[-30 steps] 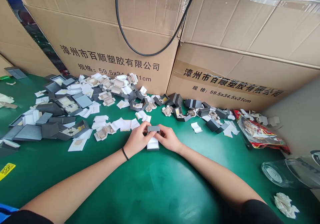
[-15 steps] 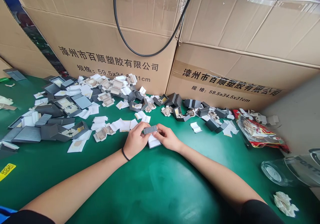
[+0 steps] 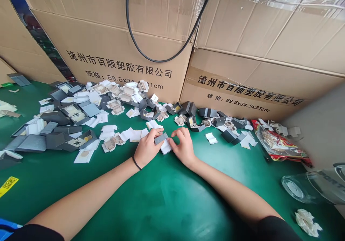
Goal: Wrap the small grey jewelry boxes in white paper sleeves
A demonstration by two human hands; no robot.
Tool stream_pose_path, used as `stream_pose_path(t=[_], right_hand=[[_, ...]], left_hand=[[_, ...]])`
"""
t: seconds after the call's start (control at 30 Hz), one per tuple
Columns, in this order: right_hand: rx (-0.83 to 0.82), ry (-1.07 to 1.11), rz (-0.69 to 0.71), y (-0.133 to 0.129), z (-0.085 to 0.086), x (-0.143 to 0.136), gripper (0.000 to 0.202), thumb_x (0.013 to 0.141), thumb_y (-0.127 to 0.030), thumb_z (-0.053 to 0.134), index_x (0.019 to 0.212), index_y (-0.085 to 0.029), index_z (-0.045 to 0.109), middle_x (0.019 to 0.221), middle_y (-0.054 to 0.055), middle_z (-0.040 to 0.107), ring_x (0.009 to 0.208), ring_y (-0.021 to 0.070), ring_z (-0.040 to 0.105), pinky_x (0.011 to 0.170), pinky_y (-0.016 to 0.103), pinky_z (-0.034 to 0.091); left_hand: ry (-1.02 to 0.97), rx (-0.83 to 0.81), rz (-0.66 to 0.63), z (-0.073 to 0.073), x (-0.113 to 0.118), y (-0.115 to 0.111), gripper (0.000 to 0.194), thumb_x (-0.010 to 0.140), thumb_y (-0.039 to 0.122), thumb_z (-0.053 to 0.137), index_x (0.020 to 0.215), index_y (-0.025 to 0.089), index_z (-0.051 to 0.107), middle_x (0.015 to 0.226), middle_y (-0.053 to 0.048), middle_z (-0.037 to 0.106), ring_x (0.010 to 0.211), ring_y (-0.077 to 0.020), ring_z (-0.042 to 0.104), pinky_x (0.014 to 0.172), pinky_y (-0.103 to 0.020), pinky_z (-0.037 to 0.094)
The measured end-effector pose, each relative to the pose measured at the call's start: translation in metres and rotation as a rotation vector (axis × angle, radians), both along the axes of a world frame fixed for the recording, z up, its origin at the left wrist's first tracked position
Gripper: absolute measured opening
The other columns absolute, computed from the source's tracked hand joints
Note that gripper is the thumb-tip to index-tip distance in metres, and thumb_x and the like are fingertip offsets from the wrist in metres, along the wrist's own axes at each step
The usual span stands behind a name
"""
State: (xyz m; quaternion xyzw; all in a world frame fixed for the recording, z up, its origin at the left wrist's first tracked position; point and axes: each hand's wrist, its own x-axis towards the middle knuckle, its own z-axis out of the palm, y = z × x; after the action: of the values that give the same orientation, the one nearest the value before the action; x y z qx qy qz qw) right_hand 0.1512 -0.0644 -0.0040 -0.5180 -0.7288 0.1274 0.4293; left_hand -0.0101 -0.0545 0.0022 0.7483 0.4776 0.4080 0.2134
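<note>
My left hand (image 3: 148,148) is closed on a small grey box (image 3: 161,138) in front of me, its fingers and thumb gripping the left side. A white inner part (image 3: 166,147) shows at the box's lower right. Just to the right is my right hand (image 3: 183,146), fingers bent and apart from the thumb; the thumb tip reaches the edge of the white part, and whether it presses there is hard to tell. Behind my left hand lie white paper pieces (image 3: 134,134) and beige cardboard inserts (image 3: 110,144).
Grey boxes (image 3: 72,113), some opened, and papers pile up at the left and back. Large cartons (image 3: 129,36) stand behind the green table (image 3: 151,198). On the right are a red food packet (image 3: 280,144), a clear jug (image 3: 309,187) and crumpled tissue (image 3: 308,222).
My right hand has let go of the grey box and shifted slightly right, its fingers opening. The box, still in my left hand, has tilted, showing its white part more.
</note>
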Motion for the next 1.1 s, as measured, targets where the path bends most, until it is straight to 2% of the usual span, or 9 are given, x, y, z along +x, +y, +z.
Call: stream_pose_path(t=[0.1,0.2,0.33,0.5,0.57,0.67,0.87,1.03,1.1], right_hand=[[0.005,-0.107,0.05,-0.004,-0.001,-0.003,0.014,0.084,-0.03,0.05,0.074,-0.021,0.054,0.076,0.004,0.055,0.076,0.0178,0.047,0.067,0.028,0.039],[-0.086,-0.035,0.059,-0.004,-0.003,-0.006,0.014,0.08,-0.027,0.052,0.069,-0.02,0.055,0.069,0.002,0.054,0.066,0.0144,0.046,0.058,0.025,0.036],[-0.249,0.28,0.041,-0.001,0.0,-0.005,0.019,0.073,-0.025,0.054,0.055,-0.018,0.049,0.057,-0.002,0.047,0.053,0.0098,0.039,0.051,0.022,0.031],[-0.422,0.669,0.17,0.0,0.003,-0.005,0.016,0.068,-0.03,0.057,0.061,-0.016,0.054,0.058,-0.003,0.05,0.057,0.0095,0.042,0.056,0.023,0.038],[-0.486,0.783,0.208,0.001,0.001,-0.005,0.019,0.067,-0.032,0.06,0.061,-0.015,0.054,0.057,-0.004,0.051,0.056,0.0092,0.043,0.058,0.023,0.04],[-0.563,0.887,0.331,0.001,-0.002,-0.004,0.018,0.066,-0.033,0.063,0.068,-0.015,0.058,0.063,-0.002,0.056,0.06,0.0102,0.049,0.063,0.024,0.043],[-0.659,0.858,0.503,-0.003,-0.001,-0.008,0.021,0.073,-0.032,0.059,0.088,-0.017,0.058,0.084,0.002,0.06,0.077,0.0139,0.054,0.072,0.027,0.046],[-0.545,0.609,0.233,-0.001,-0.005,-0.008,0.011,0.073,-0.027,0.052,0.076,-0.017,0.053,0.071,-0.002,0.053,0.067,0.0117,0.047,0.062,0.025,0.043],[-0.514,0.525,0.202,0.0,-0.007,-0.007,0.012,0.069,-0.024,0.055,0.078,-0.018,0.05,0.073,-0.002,0.052,0.068,0.0121,0.047,0.061,0.025,0.044]], left_hand=[[-0.005,-0.009,0.031,-0.002,0.003,0.0,0.016,0.082,0.033,0.05,0.09,0.021,0.042,0.115,-0.01,0.06,0.106,-0.0215,0.059,0.084,-0.034,0.049],[-0.022,-0.05,-0.024,-0.001,0.007,-0.005,0.02,0.084,0.035,0.048,0.096,0.021,0.04,0.121,-0.012,0.057,0.109,-0.0219,0.057,0.083,-0.033,0.05],[0.058,0.077,-0.149,0.001,0.012,-0.016,0.039,0.083,0.036,0.05,0.116,0.018,0.039,0.133,-0.015,0.046,0.122,-0.0235,0.046,0.095,-0.036,0.045],[0.232,0.282,-0.255,0.0,0.015,-0.021,0.049,0.09,0.026,0.038,0.137,0.017,0.028,0.142,-0.015,0.033,0.133,-0.0268,0.027,0.109,-0.046,0.028],[0.242,0.321,-0.278,0.0,0.013,-0.018,0.048,0.091,0.023,0.035,0.139,0.019,0.027,0.142,-0.014,0.032,0.133,-0.0265,0.027,0.108,-0.047,0.03],[0.234,0.362,-0.322,0.004,0.007,-0.01,0.041,0.09,0.025,0.042,0.131,0.026,0.042,0.133,-0.01,0.042,0.125,-0.0253,0.037,0.103,-0.045,0.036],[0.213,0.42,-0.373,0.009,-0.007,0.002,0.037,0.084,0.035,0.051,0.12,0.028,0.054,0.113,-0.009,0.047,0.109,-0.0227,0.048,0.089,-0.038,0.048],[0.335,0.585,-0.298,0.006,-0.009,0.004,0.04,0.082,0.028,0.057,0.121,0.026,0.053,0.108,-0.01,0.047,0.105,-0.024,0.046,0.083,-0.038,0.048],[0.375,0.612,-0.251,0.006,-0.008,0.003,0.039,0.082,0.031,0.056,0.121,0.024,0.054,0.107,-0.011,0.047,0.103,-0.0248,0.046,0.083,-0.039,0.048]])
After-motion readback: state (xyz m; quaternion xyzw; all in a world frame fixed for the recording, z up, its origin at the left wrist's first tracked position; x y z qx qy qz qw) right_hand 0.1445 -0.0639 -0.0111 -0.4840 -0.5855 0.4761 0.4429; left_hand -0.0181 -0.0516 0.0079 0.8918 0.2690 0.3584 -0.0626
